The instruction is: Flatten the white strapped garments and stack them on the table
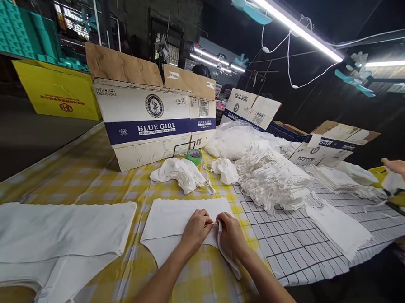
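A white garment (165,221) with a scalloped edge lies on the yellow checked tablecloth (133,263) in front of me. My left hand (197,228) is closed, its fingertips pinching a thin part of the garment near its right side. Close beside it, my right hand (231,233) is closed on the folded strap or edge of the same garment, which hangs down below the fingers. Exactly what lies between the fingertips is too small to make out. Another white garment (74,226) is spread flat to the left.
Behind stand a Blue Girl carton (153,113), a green tape roll (194,156) and crumpled white pieces (183,173). A tall pile of white garments (271,175) sits to the right. At the far right, another person's hand (402,168) is beside white cloth.
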A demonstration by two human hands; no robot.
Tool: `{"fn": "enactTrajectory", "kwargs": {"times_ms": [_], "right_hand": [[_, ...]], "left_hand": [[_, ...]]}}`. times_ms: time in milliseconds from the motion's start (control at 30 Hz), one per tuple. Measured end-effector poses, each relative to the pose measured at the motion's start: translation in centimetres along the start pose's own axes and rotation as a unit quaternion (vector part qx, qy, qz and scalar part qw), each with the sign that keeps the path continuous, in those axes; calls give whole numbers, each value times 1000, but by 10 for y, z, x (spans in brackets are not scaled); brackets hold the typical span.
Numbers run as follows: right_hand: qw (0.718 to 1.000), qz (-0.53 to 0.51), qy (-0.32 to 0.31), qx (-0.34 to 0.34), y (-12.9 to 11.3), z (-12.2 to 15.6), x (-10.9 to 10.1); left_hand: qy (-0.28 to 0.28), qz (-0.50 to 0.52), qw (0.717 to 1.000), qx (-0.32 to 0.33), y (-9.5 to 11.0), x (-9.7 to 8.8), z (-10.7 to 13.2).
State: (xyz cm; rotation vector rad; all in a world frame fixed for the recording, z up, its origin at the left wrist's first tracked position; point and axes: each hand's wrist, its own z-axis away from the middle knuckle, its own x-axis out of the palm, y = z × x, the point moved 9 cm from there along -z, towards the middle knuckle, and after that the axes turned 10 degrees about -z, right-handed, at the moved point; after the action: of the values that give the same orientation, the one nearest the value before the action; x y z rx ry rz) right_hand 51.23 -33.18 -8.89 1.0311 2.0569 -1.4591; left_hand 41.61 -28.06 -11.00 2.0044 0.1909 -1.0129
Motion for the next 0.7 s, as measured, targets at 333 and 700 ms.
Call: {"fn": "enactTrajectory", "kwargs": {"times_ms": [333,700], "right_hand": [[998,50,-7,-29,-3,1,3],[983,109,-85,-119,-4,-4,18]], "left_hand": [[-3,-3,1000,3,1,1,1],[-5,-16,1000,15,6,0,0]]}}
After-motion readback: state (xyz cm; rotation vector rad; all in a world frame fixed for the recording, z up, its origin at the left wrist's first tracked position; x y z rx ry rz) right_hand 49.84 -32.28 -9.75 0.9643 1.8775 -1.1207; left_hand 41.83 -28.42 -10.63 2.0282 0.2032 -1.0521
